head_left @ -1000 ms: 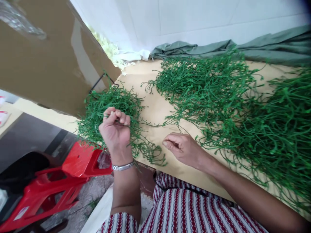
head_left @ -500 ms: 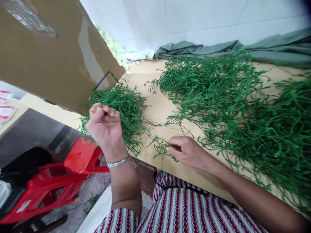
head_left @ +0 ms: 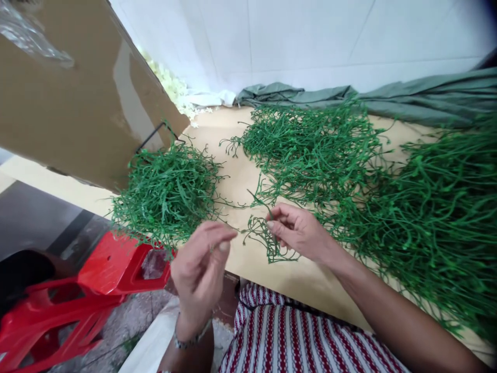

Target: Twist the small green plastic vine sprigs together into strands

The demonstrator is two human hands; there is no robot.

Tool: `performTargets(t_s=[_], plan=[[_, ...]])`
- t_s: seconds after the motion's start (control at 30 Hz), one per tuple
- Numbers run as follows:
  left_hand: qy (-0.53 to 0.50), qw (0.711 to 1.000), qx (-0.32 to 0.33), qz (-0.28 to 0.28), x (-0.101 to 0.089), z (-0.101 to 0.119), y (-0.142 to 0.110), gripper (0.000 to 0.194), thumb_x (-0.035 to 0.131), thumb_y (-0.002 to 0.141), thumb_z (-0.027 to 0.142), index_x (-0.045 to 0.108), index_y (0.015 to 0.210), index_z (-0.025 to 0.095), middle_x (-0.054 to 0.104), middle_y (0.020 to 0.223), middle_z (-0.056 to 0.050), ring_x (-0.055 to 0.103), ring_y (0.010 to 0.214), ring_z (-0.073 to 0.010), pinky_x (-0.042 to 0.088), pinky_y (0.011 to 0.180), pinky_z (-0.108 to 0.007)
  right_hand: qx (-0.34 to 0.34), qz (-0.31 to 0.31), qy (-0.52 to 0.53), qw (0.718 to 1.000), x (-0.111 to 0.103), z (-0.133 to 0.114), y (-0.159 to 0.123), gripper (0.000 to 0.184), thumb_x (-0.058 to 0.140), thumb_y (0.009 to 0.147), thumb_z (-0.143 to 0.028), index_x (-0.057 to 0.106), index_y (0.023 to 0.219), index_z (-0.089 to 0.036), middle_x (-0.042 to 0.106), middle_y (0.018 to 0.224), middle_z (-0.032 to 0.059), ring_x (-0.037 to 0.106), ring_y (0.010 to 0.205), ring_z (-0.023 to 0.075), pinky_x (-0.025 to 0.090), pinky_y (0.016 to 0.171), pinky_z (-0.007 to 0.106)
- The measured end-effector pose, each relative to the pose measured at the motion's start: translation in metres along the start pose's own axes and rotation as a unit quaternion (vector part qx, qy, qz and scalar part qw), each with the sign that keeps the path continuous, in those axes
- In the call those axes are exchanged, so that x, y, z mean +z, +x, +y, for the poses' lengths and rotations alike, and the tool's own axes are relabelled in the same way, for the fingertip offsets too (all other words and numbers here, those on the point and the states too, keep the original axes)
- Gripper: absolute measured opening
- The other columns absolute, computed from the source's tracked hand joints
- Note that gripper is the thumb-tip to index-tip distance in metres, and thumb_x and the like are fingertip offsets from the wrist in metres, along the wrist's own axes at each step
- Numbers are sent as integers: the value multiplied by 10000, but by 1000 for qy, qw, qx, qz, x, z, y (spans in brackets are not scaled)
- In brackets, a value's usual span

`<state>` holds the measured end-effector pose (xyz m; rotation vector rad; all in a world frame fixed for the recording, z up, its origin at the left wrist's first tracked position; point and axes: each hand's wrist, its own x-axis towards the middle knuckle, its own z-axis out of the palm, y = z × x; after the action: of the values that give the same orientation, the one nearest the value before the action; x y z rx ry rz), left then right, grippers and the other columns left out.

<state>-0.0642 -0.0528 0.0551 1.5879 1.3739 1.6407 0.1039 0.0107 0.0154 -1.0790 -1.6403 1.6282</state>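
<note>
R hand [head_left: 298, 232]: fingers pinching a thin green branching plastic-like sprig [head_left: 272, 243], held just above pale tan flat bench [head_left: 248, 178]; stem end points up-left. L hand [head_left: 202, 267]: fingers bent, thumb and forefinger tips close together, blurred; can't tell if anything betw. them. Silver metal-link bracelet [head_left: 193, 339] on L wrist. Loose green stringy pile [head_left: 166, 191] on bench, beyond L hand, beside brown cardboard box [head_left: 77, 88]. Larger tangled green heap [head_left: 438, 223] at R side of bench. Grey-green crumpled cloth [head_left: 423, 98] along wall.
</note>
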Motion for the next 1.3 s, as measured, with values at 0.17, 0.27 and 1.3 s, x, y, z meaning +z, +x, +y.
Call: performTargets(t_s=[0.17,0.27,1.3], plan=[[94,984,4,-153,21,-4,-18,182,549,759,95,632,884,198,616,792,-50,551,773,-185,415,692,-296,-10,22,27,999,-1,-8,0,133,542,793,-287,449,782,-193,488,544,-62,458,432,72,368,397,179],[129,980,-43,-146,34,-19,-22,111,596,746,163,600,852,194,608,795,-49,544,776,-189,408,712,-298,-30,22,25,999,1,-10,-2,128,512,812,-279,444,745,-194,493,561,-58,467,448,70,384,418,182],[40,974,-204,-86,37,-33,-31,205,540,799,309,473,672,164,418,614,40,380,587,-90,327,553,-201,-199,43,-371,906,6,-1,-24,141,481,818,-136,583,916,-135,640,921,106,590,858,207,469,765,336]])
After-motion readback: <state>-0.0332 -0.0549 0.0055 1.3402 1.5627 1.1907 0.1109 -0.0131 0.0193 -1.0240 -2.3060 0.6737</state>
